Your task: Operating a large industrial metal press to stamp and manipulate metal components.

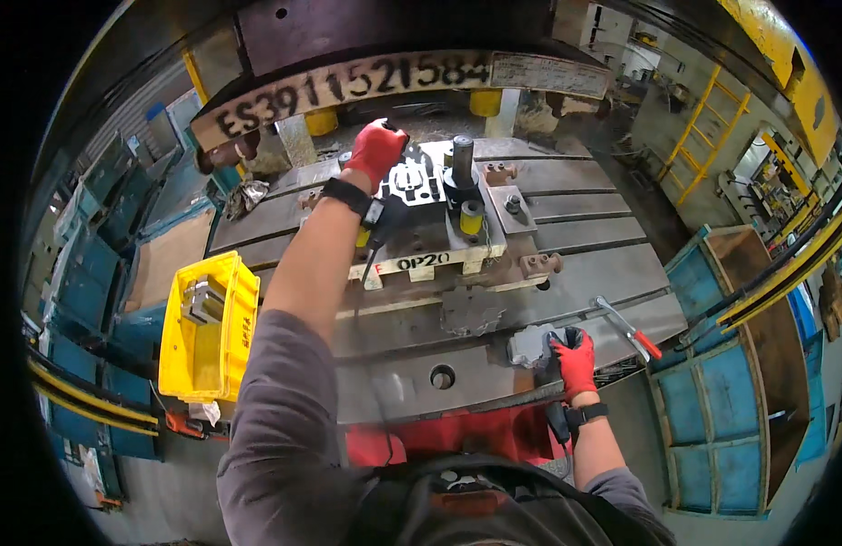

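My left hand (377,150), in a red and black glove, reaches far forward over the left side of the lower die (439,241). Its fingers are curled closed, and what they hold, if anything, is hidden. Just right of it lies a bright metal die insert (412,180) with dark cutouts. Near the front right of the press bed, my right hand (576,360), gloved alike, grips the edge of a flat grey metal part (530,347). This part rests on or just above the bed; which, I cannot tell. A dark guide post (462,162) stands right of the insert.
The upper die (357,91) hangs low over the work. On the slotted bed (585,264) lies a red-handled wrench (628,328). A yellow bin (171,350) with metal parts stands left; a blue crate (721,391) is at right. Bolted clamps (541,265) flank the die.
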Demonstrator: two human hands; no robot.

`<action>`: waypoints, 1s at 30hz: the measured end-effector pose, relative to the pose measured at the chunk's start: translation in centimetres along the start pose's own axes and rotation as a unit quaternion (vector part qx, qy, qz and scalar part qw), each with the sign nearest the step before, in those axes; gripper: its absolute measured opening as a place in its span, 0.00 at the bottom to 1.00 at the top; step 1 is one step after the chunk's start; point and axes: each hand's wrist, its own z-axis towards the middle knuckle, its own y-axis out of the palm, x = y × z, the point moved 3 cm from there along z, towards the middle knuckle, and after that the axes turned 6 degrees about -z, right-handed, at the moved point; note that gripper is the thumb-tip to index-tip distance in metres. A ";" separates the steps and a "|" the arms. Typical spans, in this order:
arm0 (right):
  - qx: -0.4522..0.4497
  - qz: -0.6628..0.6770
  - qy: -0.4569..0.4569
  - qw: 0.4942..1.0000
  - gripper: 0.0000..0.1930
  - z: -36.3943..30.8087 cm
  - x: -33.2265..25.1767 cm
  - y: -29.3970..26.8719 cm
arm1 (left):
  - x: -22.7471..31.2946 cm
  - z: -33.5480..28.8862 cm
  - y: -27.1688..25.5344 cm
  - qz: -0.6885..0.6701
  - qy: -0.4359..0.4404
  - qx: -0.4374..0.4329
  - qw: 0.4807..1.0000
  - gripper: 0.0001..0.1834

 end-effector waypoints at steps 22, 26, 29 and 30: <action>0.011 0.181 -0.005 0.983 0.11 -0.3 -1.0 -3.0 | -6.8 -42.4 -4.4 -0.042 -0.166 -0.083 0.982 0.17; -0.004 0.194 -0.027 0.981 0.12 -0.4 -1.7 -2.9 | -6.4 -43.1 -4.3 0.195 -0.126 -0.049 0.971 0.29; -0.017 0.226 -0.051 0.973 0.13 -0.3 -2.7 -2.5 | -5.0 -43.0 -4.7 0.226 -0.125 -0.075 0.963 0.36; -0.023 0.237 -0.056 0.970 0.13 -0.2 -3.5 -2.1 | -4.7 -43.2 -4.7 0.219 -0.090 -0.074 0.969 0.37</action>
